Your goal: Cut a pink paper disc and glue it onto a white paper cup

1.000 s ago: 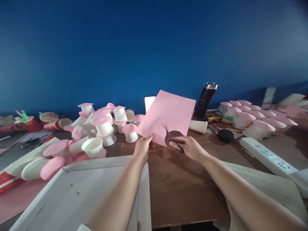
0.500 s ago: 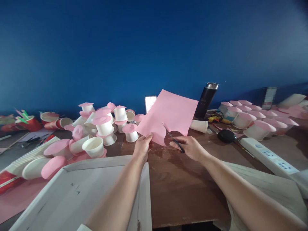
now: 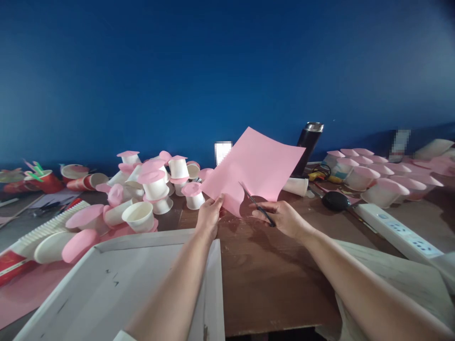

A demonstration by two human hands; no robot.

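Observation:
A pink sheet of paper (image 3: 263,163) is held up in the middle of the head view, with a curved cut running in from its lower edge. My left hand (image 3: 210,215) pinches its lower left corner between thumb and fingers. Black scissors (image 3: 259,204) are in my right hand (image 3: 284,218), its fingers wrapped round the handles. The scissors' blades point up and left and lie at the cut in the paper. Just left of the sheet stands a white cup with a pink paper top (image 3: 194,196).
White cups with pink tops (image 3: 155,184) crowd the left, behind a shallow white box (image 3: 142,274). At right are a black flask (image 3: 308,144), a lying cup (image 3: 295,185), more topped cups (image 3: 386,189), a black round object (image 3: 336,201) and a power strip (image 3: 398,232).
The pink sheet has turned and its upper part has shifted right, now overlapping the flask more. The cut gap at its lower edge looks wider. Both hands have barely moved.

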